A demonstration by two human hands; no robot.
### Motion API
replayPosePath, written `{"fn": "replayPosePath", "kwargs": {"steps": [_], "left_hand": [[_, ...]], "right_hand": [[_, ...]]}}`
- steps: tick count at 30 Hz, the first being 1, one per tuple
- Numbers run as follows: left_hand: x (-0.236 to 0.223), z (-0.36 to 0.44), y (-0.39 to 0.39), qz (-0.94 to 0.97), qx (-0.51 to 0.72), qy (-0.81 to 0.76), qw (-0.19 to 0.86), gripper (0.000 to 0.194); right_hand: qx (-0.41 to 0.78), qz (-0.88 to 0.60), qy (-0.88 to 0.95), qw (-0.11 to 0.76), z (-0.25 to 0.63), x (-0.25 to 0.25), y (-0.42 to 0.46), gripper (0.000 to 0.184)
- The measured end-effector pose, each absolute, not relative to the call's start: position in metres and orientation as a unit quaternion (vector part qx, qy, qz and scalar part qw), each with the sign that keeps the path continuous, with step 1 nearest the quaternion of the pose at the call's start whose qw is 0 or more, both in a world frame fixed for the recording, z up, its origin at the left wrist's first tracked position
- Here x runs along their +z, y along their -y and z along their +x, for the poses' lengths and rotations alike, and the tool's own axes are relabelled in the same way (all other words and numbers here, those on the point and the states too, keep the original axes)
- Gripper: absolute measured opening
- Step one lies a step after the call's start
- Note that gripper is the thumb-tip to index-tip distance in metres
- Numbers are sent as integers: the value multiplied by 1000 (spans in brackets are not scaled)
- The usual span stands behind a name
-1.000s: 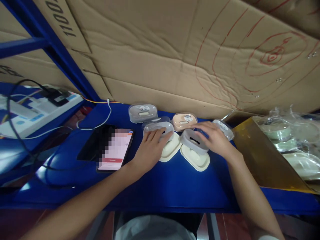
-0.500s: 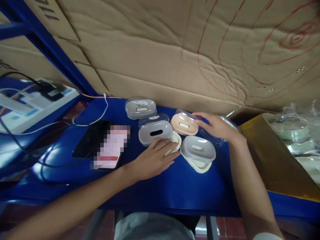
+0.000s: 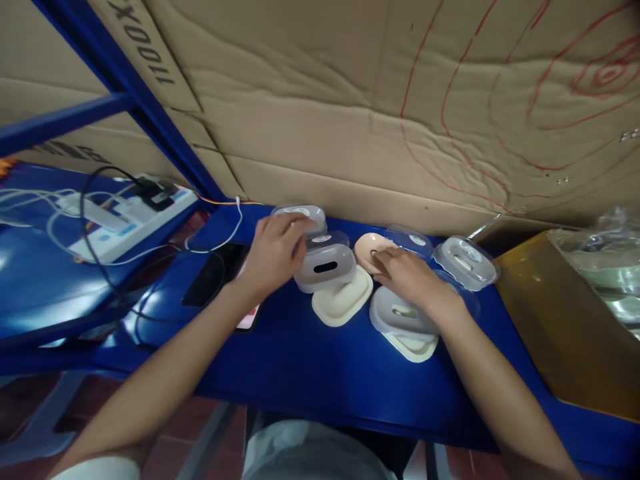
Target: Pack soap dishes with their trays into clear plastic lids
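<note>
Back-left gray lidded case [image 3: 306, 212]: looks finished to me, its clear cover on, partly behind my left hand [image 3: 273, 253].
Gray slotted tray [image 3: 341, 260]: apparently unfinished; its dark slot shows no insert, and a clear lid [image 3: 331, 238] lies behind it.
Left cream base [image 3: 343, 301]: sits in front of that tray, its back edge overlapped by it.
Peach tray [image 3: 366, 251]: in progress, I judge; uncovered, beneath my right fingertips, with another clear lid [image 3: 411, 242] behind.
Near gray tray [image 3: 387, 310]: cream insert in its slot, no cover on, resting over the right cream base [image 3: 420, 351].
Far-right gray lidded case [image 3: 466, 261]: insert in, cover on; I count it done, leaving three trays without lids.
Left fingers: curled, thumb close to them, raised beside the back-left case; blur keeps me from telling whether I pinch anything.
Right fingers: bent downward and close together, touching the peach tray around its slot; I cannot tell whether they grip an insert.
</note>
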State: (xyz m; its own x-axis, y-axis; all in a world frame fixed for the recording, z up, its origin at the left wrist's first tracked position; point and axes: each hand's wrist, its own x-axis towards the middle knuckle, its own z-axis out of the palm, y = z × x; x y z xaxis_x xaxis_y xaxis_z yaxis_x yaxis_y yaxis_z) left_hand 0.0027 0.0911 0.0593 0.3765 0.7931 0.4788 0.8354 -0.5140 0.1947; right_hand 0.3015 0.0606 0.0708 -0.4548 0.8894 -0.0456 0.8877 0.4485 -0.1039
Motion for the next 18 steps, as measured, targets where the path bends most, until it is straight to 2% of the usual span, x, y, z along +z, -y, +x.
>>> {"fn": "replayPosePath", "kwargs": {"steps": [3, 7, 10, 13, 18], "left_hand": [[64, -19, -133, -835, -142, 531, -31, 51], [54, -34, -170, -829, -109, 544, -69, 68], [52, -36, -176, -833, -120, 533, -88, 62], [60, -35, -169, -838, -140, 516, -108, 56], [75, -18, -161, -848, -160, 490, -123, 59]], "right_hand": [[54, -526, 848, 4, 301, 71, -61, 29], [65, -530, 845, 6, 314, 84, -60, 30], [91, -534, 840, 25, 330, 92, -58, 36], [128, -540, 828, 82, 348, 101, -57, 40], [165, -562, 794, 162, 374, 115, -60, 46]]}}
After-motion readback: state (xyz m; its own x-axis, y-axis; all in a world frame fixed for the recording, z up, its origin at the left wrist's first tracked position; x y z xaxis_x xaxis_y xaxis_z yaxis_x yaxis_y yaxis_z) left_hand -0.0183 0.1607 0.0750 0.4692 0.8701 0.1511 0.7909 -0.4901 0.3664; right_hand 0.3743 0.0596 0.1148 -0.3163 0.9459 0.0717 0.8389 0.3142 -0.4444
